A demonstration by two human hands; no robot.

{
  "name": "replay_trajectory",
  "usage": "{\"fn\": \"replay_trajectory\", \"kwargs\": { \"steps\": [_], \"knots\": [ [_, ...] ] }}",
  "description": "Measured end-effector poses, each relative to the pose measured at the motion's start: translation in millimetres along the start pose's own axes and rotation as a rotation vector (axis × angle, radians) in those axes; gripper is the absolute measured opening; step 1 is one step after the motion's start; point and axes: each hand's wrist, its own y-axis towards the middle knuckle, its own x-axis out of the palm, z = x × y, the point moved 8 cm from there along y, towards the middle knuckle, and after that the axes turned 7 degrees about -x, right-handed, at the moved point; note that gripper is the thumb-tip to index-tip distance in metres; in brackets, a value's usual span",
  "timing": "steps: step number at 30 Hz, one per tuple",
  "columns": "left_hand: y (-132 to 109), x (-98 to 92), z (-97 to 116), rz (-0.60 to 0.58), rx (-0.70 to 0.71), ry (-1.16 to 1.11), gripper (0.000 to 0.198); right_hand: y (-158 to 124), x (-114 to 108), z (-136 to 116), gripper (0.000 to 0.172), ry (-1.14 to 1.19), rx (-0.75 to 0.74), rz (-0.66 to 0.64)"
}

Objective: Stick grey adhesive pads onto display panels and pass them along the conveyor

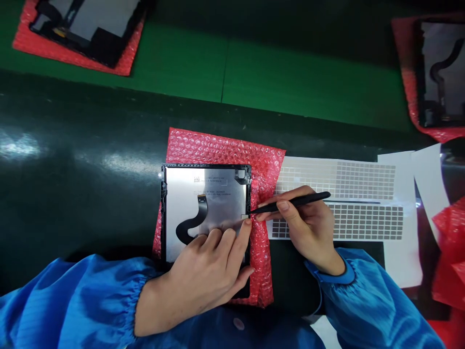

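Right hand [307, 228]: tweezers [290, 202] aimed left at tablet panel [218, 186]

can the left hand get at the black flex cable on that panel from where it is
Probably yes. The left hand rests on the back of the display panel, and its fingers lie right beside the black flex cable, with nothing visible between them.

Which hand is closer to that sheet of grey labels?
Right. The right hand lies over the sheet of grey labels, gripping a black tool; the left hand is farther off, resting on the tablet panel.
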Motion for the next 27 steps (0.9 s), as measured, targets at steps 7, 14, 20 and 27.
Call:
{"fn": "replay_trajectory", "kwargs": {
  "steps": [7,14,20,27],
  "knots": [
    [-2.8,-4.2,-3.1,0.026,-0.038,-0.046,0.07,-0.8,-31.3,-14.4,0.012,0.049,-0.052,0.152],
    [29.8,-36.1,1.6,0.154,0.033,-0.041,0.046,24.5,-71.4,-32.7,0.02,-0.114,-0.092,0.278],
    [70.3,-14.5,39.0,0.109,0.283,0.076,0.061,39.7,-85.7,-14.7,0.022,-0.092,-0.095,0.235],
    [87.9,26.0,32.4,0.056,0.214,0.115,0.07,28.0,-100.8,1.9,0.005,-0.177,-0.147,0.204]
  ]
}}
